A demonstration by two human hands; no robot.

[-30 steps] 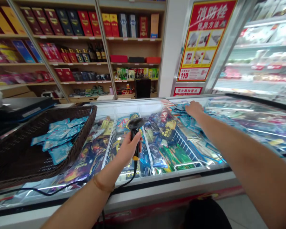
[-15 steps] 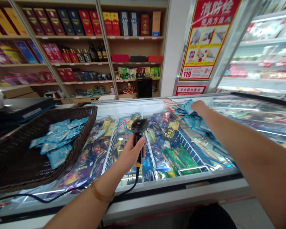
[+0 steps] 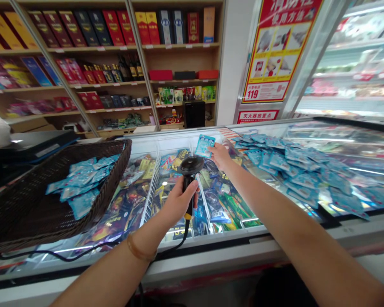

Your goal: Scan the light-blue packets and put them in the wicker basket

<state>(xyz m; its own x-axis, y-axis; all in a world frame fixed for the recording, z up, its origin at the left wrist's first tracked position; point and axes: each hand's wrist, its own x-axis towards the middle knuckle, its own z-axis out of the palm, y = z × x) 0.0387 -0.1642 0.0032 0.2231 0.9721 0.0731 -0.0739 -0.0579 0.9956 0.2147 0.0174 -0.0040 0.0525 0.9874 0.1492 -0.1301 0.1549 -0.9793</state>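
Note:
My left hand (image 3: 181, 200) is wrapped round the handle of a black barcode scanner (image 3: 191, 166), held upright over the glass freezer top. A cable runs down from its yellow-tipped handle. My right hand (image 3: 220, 155) pinches a small light-blue packet (image 3: 205, 146) by its right edge, just beyond and right of the scanner head. To the right, a spread pile of similar blue packets (image 3: 294, 160) lies on the glass. More blue packets (image 3: 83, 181) sit in a brown wicker basket (image 3: 115, 183) at the left.
Under the glass of the chest freezer (image 3: 230, 238) lie bagged goods in white wire baskets. The black scanner cable (image 3: 67, 257) trails left across the front. Behind stand shelves (image 3: 179, 47) of boxes and bottles, with a red and yellow poster (image 3: 272, 55) beside them.
My right hand has moved left from the pile on the right and now holds one blue packet near the scanner. The left hand still holds the scanner in nearly the same place.

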